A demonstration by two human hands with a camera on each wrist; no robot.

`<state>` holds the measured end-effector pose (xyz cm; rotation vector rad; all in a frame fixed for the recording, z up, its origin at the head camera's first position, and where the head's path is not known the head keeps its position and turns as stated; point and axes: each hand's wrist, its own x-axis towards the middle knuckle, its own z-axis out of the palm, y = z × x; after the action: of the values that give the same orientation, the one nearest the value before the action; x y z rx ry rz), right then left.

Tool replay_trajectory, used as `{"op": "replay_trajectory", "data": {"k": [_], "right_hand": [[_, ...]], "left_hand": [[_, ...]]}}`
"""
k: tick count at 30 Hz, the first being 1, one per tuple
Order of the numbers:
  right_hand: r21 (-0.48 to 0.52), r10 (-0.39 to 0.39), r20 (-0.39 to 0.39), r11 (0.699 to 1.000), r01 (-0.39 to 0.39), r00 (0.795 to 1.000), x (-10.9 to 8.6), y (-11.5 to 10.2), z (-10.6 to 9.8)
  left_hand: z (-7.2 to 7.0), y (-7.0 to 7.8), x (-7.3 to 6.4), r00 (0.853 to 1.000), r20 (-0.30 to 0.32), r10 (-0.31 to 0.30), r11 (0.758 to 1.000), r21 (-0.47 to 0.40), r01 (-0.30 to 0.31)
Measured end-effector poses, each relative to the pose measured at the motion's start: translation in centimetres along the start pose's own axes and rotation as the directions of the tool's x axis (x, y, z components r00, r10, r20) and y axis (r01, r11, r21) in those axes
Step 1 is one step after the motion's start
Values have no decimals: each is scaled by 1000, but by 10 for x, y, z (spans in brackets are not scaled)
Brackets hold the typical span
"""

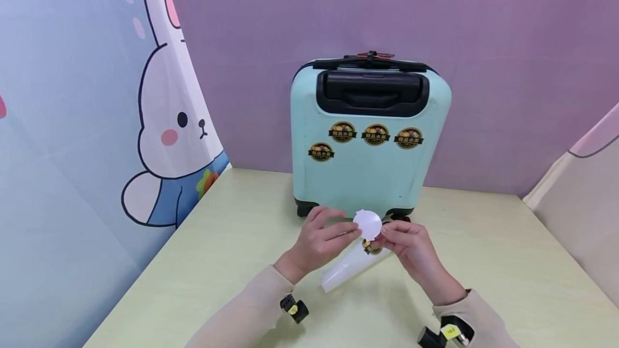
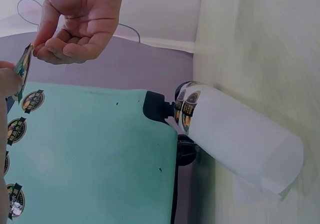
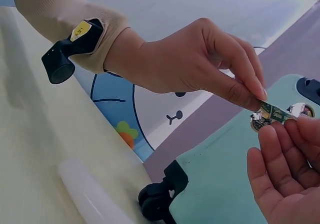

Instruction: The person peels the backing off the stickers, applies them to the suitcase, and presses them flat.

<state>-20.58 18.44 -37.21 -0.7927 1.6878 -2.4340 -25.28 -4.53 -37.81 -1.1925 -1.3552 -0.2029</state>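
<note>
A round sticker (image 1: 367, 225) is held up between both hands, its white back toward the head camera and its printed face (image 3: 274, 113) toward the suitcase. My left hand (image 1: 321, 239) pinches its left edge between thumb and finger. On the opposite edge, my right hand (image 1: 410, 248) grips it with thumb and fingertips. Behind the hands stands a mint-green suitcase (image 1: 358, 181) with a black handle recess. Several black-and-gold stickers (image 1: 375, 135) are stuck on its front, three in a row and one lower left. Below the hands lies a white sticker roll (image 2: 245, 134) with printed stickers near one end.
The pale table (image 1: 251, 208) spreads around the suitcase, which stands at its back against a purple curtain (image 1: 251, 69). A cloth with a cartoon rabbit (image 1: 169, 117) hangs along the left side. A whitish cloth (image 1: 580, 203) borders the right. Black suitcase wheels (image 3: 155, 201) rest near the roll.
</note>
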Motion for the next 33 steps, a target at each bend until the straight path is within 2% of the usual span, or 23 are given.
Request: {"op": "replay_trajectory", "data": {"k": [2,4,7,9,13,14,16,18,21,23,26,30,33], "right_hand": [[27,-15,37,1000,14,999,0,0,-1],[69,-45,72,997,40,996,0,1,-4],[125,-114,102,987,101,988,-1,0,-10],[144,-151,104,980,136,983,-1,-1,-14],[123,-151,92,983,139,984,0,-2,-18],[114,-142,85,985,132,986,0,-1,-18],[100,-123,67,988,116,990,1,-1,-18],[92,-106,45,991,101,993,2,1,-19],[74,-83,10,994,82,996,3,3,-20],[61,-70,-13,996,71,997,4,3,-20],[49,-56,-41,997,58,998,5,3,-19],[37,-54,-86,998,57,995,7,2,-15],[24,-53,-128,998,56,990,9,1,-11]], "left_hand": [[-1,0,1,1000,-8,-7,1000,-8,6],[-1,-1,1,999,-30,-39,999,-35,38],[0,-3,2,989,-81,-127,987,-110,117],[1,-5,3,973,-115,-200,968,-176,178],[3,-7,6,933,-149,-326,912,-309,270],[4,-7,7,919,-148,-364,888,-352,295],[4,-6,8,883,-134,-449,825,-442,352],[3,-4,9,837,-96,-539,742,-524,418],[2,-1,10,745,-10,-668,596,-607,526],[1,2,11,672,52,-739,490,-643,589],[0,5,12,551,134,-824,325,-685,652],[1,9,13,402,217,-890,128,-726,676],[1,12,15,292,285,-913,-25,-754,657]]}}
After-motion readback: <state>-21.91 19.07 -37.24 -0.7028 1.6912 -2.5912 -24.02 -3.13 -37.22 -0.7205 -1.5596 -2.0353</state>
